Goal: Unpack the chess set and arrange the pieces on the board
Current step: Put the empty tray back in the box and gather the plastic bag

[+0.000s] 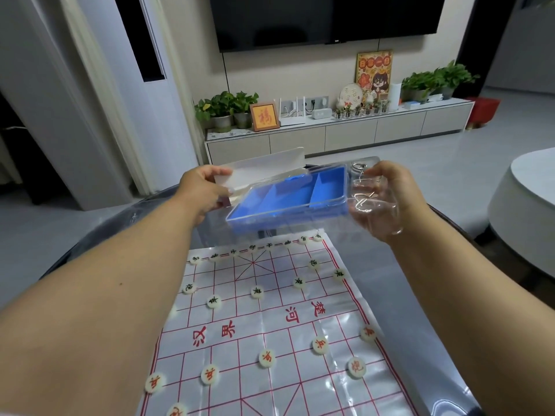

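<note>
We hold the clear plastic case with its empty blue divided tray [285, 196] above the far edge of the red-gridded plastic board sheet [270, 319]. Our left hand [201, 190] pinches its white lid flap [261, 168]; our right hand [387, 193] clasps its clear end. Round white pieces [257, 292] lie on the sheet. We judge the case should be set well beyond the sheet, kept level to avoid sweeping the far row.

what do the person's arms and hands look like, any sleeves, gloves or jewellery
Both forearms are bare up to the frame edge: no sleeves in view. The left hand and right hand wear no gloves, and no watch, bracelet or ring shows. A small dark mole marks the left forearm.
</note>
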